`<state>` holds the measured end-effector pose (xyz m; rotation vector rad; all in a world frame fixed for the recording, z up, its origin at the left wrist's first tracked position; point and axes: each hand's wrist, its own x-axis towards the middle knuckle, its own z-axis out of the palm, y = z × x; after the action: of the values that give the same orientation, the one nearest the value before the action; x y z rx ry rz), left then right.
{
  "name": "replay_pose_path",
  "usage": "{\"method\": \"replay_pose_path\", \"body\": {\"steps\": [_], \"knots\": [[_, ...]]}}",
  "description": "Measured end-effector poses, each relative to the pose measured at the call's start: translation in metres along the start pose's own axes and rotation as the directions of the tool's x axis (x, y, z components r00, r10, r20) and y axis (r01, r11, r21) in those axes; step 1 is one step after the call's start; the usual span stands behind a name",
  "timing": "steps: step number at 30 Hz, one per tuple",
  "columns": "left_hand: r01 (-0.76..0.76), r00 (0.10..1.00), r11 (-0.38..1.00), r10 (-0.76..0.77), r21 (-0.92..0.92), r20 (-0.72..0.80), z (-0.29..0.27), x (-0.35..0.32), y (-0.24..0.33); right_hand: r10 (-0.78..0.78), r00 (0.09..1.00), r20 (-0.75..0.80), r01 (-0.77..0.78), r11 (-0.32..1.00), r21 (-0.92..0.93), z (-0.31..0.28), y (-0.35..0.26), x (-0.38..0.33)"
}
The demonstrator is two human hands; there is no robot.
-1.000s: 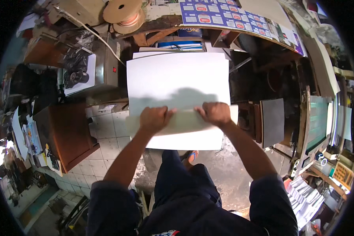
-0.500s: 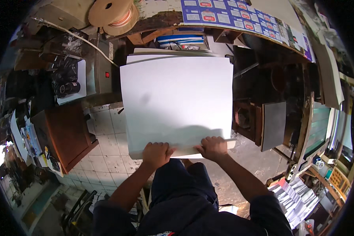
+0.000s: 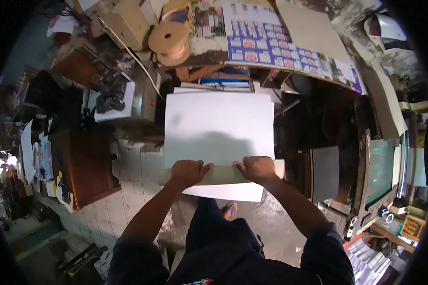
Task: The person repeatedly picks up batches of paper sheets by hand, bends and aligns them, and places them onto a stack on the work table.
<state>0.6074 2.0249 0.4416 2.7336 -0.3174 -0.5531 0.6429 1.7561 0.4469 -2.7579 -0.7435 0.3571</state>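
A wide stack of large white paper sheets (image 3: 218, 111) lies in front of me, its far end reaching in under the workbench. Along its near side, my left hand (image 3: 189, 172) and my right hand (image 3: 256, 169) are closed over a greyish edge band (image 3: 224, 175) of the sheets, thumbs pointing inward at each other. Below that band, another white sheet (image 3: 233, 191) sticks out toward my legs. The undersides of both hands are hidden, so how many sheets they hold cannot be told.
Beyond the stack stands a workbench with a blue printed sheet (image 3: 257, 45) and a cardboard spool (image 3: 169, 42). A brown wooden cabinet (image 3: 88, 166) is at the left. To the right are a grey panel (image 3: 325, 173) and a glass-topped frame (image 3: 381, 164). My sandalled foot (image 3: 230, 210) shows below.
The view has shifted, showing more of the bench. The near edge in my hands now shows as a raised grey band, with more white sheet and my foot visible below it.
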Motion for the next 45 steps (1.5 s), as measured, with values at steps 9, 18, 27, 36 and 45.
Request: {"method": "replay_pose_path", "body": {"steps": [9,18,27,36,45], "knots": [[-0.063,0.937,0.985,0.113,0.159,-0.332,-0.297,-0.021,0.054,-0.110,0.957,-0.267,0.106,0.994,-0.029,-0.279,-0.071,0.048],[0.008,0.994,0.998,-0.002,-0.054,0.109,-0.126,0.194,-0.103,0.129,0.954,0.272,-0.144,0.989,0.039,-0.074,0.033,0.218],[0.100,0.958,0.986,-0.060,-0.133,0.280,-0.171,0.180,-0.148,0.249,0.794,0.555,-0.468,0.833,0.297,-0.109,0.165,0.183],[0.321,0.947,-0.070,0.038,-0.944,0.319,-0.147,0.157,-0.215,0.122,0.789,0.602,-0.504,-0.433,0.748,-0.068,0.172,0.128],[0.362,0.930,0.404,-0.093,-0.840,0.357,-0.086,0.217,-0.213,0.460,0.765,0.451,-0.470,-0.081,0.879,-0.002,0.173,0.162]]}}
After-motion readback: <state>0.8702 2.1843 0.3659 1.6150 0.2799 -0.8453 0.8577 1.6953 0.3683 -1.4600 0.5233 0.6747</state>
